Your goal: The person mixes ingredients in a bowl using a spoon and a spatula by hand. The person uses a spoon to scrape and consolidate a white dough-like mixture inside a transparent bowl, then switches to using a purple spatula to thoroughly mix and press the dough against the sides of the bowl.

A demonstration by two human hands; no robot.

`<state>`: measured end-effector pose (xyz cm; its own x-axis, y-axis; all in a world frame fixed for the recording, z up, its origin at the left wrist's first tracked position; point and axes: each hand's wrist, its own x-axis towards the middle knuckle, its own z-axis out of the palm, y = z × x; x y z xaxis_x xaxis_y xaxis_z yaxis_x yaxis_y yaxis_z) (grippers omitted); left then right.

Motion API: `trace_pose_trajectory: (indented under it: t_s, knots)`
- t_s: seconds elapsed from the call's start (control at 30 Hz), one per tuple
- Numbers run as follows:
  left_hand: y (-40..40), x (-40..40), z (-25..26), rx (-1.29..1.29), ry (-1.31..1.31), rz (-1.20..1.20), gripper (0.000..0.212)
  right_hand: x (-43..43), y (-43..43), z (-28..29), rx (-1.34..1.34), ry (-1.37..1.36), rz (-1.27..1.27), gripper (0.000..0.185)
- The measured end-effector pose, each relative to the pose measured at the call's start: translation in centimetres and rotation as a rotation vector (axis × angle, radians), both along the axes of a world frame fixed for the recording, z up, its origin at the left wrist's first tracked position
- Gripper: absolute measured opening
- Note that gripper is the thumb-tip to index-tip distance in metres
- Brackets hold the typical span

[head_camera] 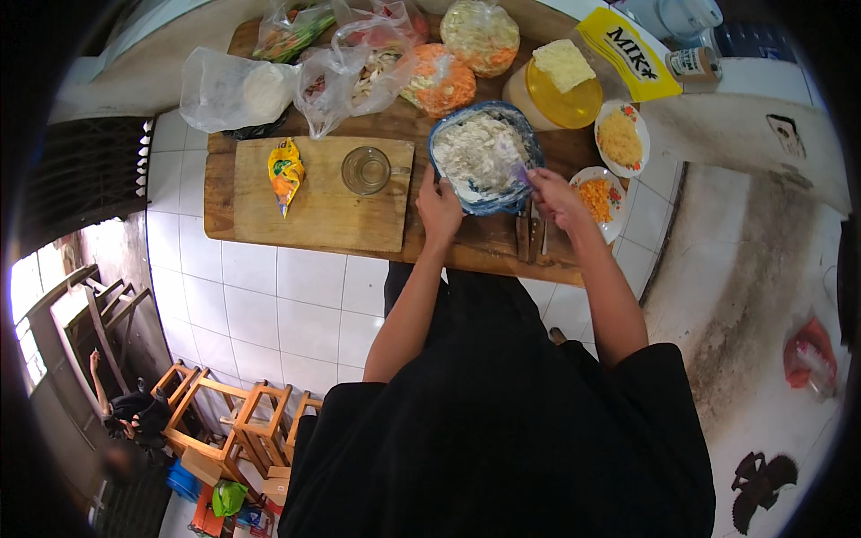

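Observation:
A blue plastic bowl stands near the table's front edge, with a pale, floury mixture inside. My left hand holds the bowl's near left side, thumb at the rim. In my right hand is a purple utensil, its far end in the mixture; the shape of that end is hidden. Just below the bowl lie knives with wooden handles, beside my right hand. A flowered plate of diced orange food sits right of that hand.
Left is a wooden cutting board with a glass mug and yellow sachet. Behind are bags of vegetables and a yellow-lidded tub. A plate of crumbs is right. Another person is lower left near wooden stools.

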<state>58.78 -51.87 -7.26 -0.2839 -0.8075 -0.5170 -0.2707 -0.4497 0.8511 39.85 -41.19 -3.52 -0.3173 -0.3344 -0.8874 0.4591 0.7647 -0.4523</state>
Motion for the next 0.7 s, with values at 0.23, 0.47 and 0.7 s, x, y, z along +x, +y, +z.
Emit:
trace_pose_trajectory:
  t_s: [0.23,0.47,0.7]
  knots:
    - [-1.0,0.7,-1.7,-0.156,-0.074,0.027,0.038,0.6,-1.6,0.8,-0.090,0.710,0.749,0.029]
    - [-3.2,0.5,-1.0,-0.213,-0.273,-0.053,0.036,-1.5,-7.1,8.2,0.196,1.046,1.027,0.020]
    - [-1.4,0.2,-0.3,-0.293,-0.202,0.002,0.036,-0.9,-8.5,6.3,0.106,1.235,1.213,0.016]
